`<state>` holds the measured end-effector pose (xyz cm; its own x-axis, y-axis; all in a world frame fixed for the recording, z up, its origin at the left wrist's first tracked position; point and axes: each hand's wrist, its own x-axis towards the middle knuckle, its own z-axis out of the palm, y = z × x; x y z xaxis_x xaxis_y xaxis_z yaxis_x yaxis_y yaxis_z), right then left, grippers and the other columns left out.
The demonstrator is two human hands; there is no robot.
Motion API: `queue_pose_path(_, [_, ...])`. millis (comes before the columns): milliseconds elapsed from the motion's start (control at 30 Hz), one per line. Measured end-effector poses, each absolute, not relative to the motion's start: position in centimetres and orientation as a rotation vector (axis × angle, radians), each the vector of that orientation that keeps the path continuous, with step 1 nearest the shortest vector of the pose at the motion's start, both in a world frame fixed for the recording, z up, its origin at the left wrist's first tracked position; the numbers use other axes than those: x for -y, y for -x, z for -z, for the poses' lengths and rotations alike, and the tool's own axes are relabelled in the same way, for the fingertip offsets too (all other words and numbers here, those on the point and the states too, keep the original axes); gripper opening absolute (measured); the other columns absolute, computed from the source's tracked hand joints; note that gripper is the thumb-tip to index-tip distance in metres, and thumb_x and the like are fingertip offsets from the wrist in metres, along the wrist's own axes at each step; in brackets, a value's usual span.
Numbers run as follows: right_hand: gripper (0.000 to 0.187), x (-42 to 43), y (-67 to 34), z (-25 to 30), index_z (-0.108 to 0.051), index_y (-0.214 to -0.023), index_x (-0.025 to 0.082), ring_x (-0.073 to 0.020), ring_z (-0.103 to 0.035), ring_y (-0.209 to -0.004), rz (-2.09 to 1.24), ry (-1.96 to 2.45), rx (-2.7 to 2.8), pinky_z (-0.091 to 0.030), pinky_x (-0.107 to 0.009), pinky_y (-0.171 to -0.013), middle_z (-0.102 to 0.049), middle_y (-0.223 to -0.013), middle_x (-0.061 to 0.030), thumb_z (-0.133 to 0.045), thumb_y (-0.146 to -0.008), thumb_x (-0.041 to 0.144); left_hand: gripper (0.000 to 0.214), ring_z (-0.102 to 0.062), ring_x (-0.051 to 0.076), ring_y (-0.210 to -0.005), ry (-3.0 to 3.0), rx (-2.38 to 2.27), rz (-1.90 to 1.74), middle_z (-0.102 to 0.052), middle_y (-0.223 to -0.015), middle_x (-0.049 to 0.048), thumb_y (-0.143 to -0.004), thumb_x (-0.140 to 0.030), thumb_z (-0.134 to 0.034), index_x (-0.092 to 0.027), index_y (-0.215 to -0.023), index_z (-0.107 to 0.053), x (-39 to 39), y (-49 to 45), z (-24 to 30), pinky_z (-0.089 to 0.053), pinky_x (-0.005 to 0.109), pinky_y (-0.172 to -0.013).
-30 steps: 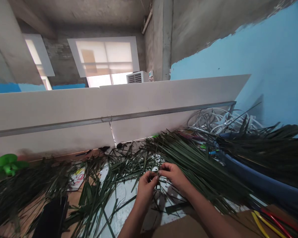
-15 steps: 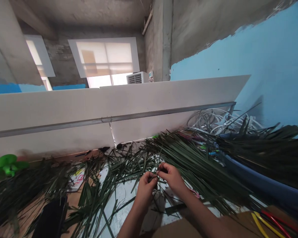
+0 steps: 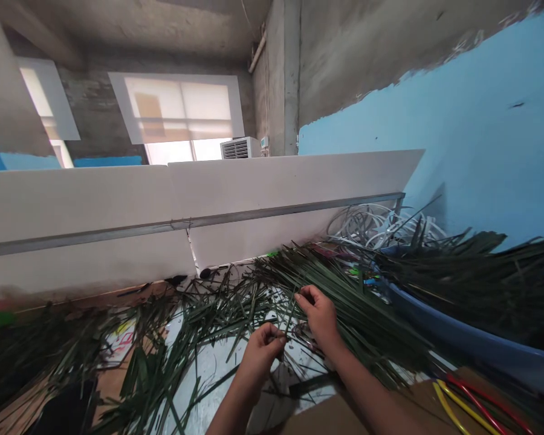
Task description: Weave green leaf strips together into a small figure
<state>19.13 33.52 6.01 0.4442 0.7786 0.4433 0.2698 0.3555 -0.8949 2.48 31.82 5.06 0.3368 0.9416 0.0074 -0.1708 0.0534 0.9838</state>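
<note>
Your left hand (image 3: 263,355) sits farther from the blue plastic tub (image 3: 439,323) than your right, its fingers curled and pressed together, apparently pinching a few narrow green palm-leaf strips (image 3: 236,317) at the fingertips. Your right hand (image 3: 320,315) is closer to the tub, with its fingers loosely curled and thumb and forefinger drawn close; whether they grip anything, the view doesn't show. The strips lie in a loose, crossing heap beside the tub, under and around both hands, and thicken into a dense sheaf toward its rim.

Because the strips cross each other, pulling on one could drag its neighbours along. A light pinch could also let a thin strip slip. A wide swing of your right forearm toward the tub could catch the sheaf, or snag the red and yellow cables (image 3: 466,402) lying on the cardboard (image 3: 340,420) just beside the tub. Your most open room is away from the tub, where a white sheet (image 3: 213,362) shows between the strips.
</note>
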Motion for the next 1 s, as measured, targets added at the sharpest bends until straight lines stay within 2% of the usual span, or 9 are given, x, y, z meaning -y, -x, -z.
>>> queue_pose_path(133, [0.023,-33.5,-19.1,-6.0,-0.058,-0.073,0.022,-0.0193,-0.049,-0.068,-0.508,1.158,1.054,-0.039,-0.03,-0.067,-0.057,-0.069,0.0011,-0.067,-0.076,0.043,0.019,-0.038,0.009,-0.044,-1.209,-0.852,-0.982,-0.053,-0.047,-0.0055,-0.057,-0.032,-0.075,-0.02,-0.06,-0.06,-31.8,-2.2,-5.3,-0.03,0.023,-0.049])
queue_pose_path(300, [0.03,-33.6,-19.0,-6.2,-0.056,-0.072,0.023,-0.0164,-0.045,-0.06,-0.653,1.115,0.98,-0.037,-0.029,-0.058,-0.054,-0.066,0.0028,-0.069,-0.073,0.05,0.015,-0.043,0.01,-0.047,-1.219,-0.853,-0.965,-0.058,-0.052,-0.0027,-0.057,-0.028,-0.074,-0.018,-0.063,-0.064,-31.6,-2.0,-5.5,-0.029,0.023,-0.05])
queue_pose_path(500, [0.032,-33.0,-18.5,-7.0,-0.061,-0.08,0.021,-0.0138,-0.047,-0.052,-0.922,1.092,1.026,-0.036,-0.027,-0.05,-0.065,-0.067,-0.0003,-0.072,-0.07,0.048,0.022,-0.044,0.011,-0.048,-1.165,-0.878,-1.018,-0.057,-0.052,-0.0043,-0.056,-0.033,-0.076,-0.019,-0.066,-0.061,-31.9,-2.1,-5.2,-0.028,0.023,-0.051])
queue_pose_path(600, [0.032,-32.7,-17.7,-6.9,-0.065,-0.076,0.018,-0.012,-0.046,-0.048,-1.074,1.078,1.119,-0.035,-0.025,-0.048,-0.066,-0.062,-0.0001,-0.078,-0.061,0.044,0.027,-0.043,0.011,-0.048,-1.145,-0.89,-1.033,-0.057,-0.05,-0.004,-0.056,-0.037,-0.077,-0.019,-0.067,-0.061,-32.0,-2.0,-5.2,-0.027,0.023,-0.051])
queue_pose_path(700, [0.03,-32.7,-17.1,-6.5,-0.067,-0.071,0.017,-0.0104,-0.044,-0.047,-1.147,1.068,1.182,-0.034,-0.024,-0.048,-0.063,-0.06,0.0018,-0.078,-0.06,0.042,0.026,-0.043,0.011,-0.048,-1.139,-0.896,-1.038,-0.058,-0.051,-0.0035,-0.056,-0.036,-0.078,-0.018,-0.068,-0.062,-31.9,-1.8,-5.3,-0.027,0.023,-0.052])
queue_pose_path(1000, [0.022,-32.5,-16.7,-6.5,-0.07,-0.06,0.016,-0.0137,-0.049,-0.051,-1.1,1.152,1.245,-0.037,-0.026,-0.052,-0.062,-0.053,0.0014,-0.079,-0.056,0.036,0.02,-0.046,0.011,-0.052,-1.108,-0.875,-1.086,-0.055,-0.053,-0.0045,-0.056,-0.027,-0.076,-0.018,-0.062,-0.06,-31.4,-2.2,-5.0,-0.035,0.025,-0.057])
